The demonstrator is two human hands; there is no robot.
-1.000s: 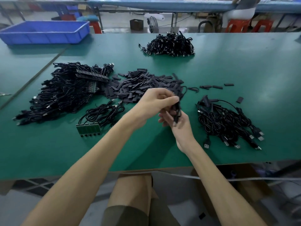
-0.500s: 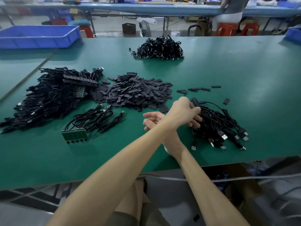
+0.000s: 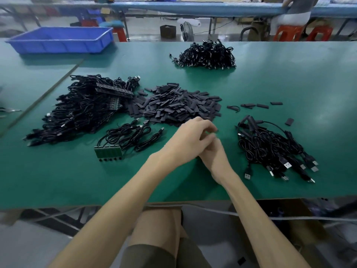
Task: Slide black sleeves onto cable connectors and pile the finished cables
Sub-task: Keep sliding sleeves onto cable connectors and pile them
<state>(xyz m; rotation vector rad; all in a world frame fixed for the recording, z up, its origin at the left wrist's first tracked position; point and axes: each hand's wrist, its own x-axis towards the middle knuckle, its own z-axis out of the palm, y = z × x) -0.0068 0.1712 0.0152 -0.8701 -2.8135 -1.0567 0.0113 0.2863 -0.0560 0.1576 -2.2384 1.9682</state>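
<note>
reaching beside the sleeve pile (image 3: 173, 107)
left hand (image 3: 190, 141) curled over right hand (image 3: 216, 157); grips unclear, sleeves lie close for picking.

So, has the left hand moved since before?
Yes. The left hand has drawn back leftward, off the finished cable pile on the right it had reached, and now hovers in front of the sleeve pile.
</note>
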